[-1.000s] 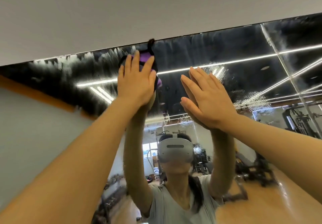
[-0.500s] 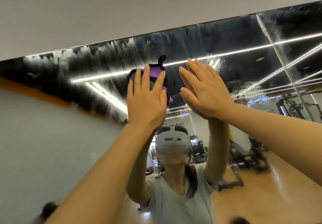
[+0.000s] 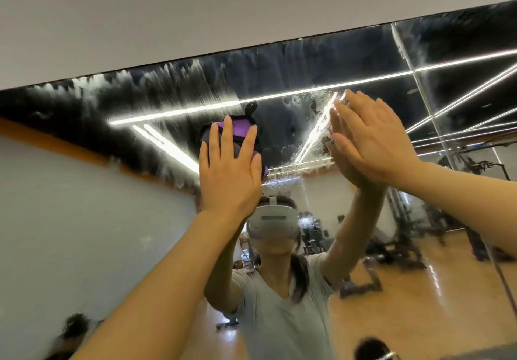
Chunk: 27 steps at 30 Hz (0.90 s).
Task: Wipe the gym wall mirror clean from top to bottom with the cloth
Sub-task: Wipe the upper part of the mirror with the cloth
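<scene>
The wall mirror [image 3: 349, 60] fills the view below a grey wall strip, its upper band streaked with white smears. My left hand [image 3: 229, 172] presses a purple and black cloth [image 3: 240, 126] flat against the glass with straight fingers; most of the cloth is hidden under the palm. My right hand [image 3: 369, 138] lies flat on the mirror to the right of the cloth, fingers straight, meeting its own reflection. A patch of droplets [image 3: 316, 135] sits between the two hands.
The mirror's top edge [image 3: 195, 58] runs up to the right under the grey wall [image 3: 195, 9]. A vertical seam [image 3: 419, 91] splits the glass at right. Reflected are a person in a white headset, an orange floor and gym machines.
My left hand has slid the cloth down from the mirror's top edge, leaving a wiped streak above it. My right hand stays flat on the glass. The view has tilted a little downward.
</scene>
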Motion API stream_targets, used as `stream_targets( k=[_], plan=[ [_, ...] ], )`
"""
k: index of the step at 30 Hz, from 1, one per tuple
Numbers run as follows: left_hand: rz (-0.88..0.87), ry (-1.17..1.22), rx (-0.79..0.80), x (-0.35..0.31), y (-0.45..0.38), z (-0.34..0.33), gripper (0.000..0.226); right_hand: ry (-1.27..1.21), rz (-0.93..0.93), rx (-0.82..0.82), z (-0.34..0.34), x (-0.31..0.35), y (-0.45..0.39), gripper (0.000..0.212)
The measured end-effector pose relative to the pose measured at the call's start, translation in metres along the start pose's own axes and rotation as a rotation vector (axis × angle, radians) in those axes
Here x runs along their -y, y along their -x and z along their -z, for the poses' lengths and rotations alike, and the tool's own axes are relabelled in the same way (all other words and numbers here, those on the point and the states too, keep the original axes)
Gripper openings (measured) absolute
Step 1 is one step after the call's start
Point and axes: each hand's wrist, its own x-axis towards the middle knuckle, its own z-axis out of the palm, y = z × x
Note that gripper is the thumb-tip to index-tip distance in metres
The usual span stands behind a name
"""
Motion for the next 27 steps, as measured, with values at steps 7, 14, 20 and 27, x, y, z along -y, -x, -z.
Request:
stream_targets(
  k=[7, 14, 20, 27],
  plan=[
    [0.062, -0.013, -0.005, -0.02, -0.023, 0.001, 0.06, -0.105, -0.003, -0.009, -0.008, -0.02, -0.01, 0.07],
    [0.105, -0.051, 0.012, -0.027, -0.038, 0.002, 0.052, -0.169, 0.023, -0.058, -0.014, -0.025, -0.006, 0.069],
    [0.109, -0.038, 0.015, -0.029, -0.06, 0.004, 0.052, -0.17, 0.032, -0.051, -0.014, -0.026, -0.004, 0.067],
    [0.12, -0.041, -0.011, -0.025, -0.121, 0.006, 0.051, -0.175, 0.032, -0.079, -0.017, -0.027, -0.003, 0.065]
  ],
)
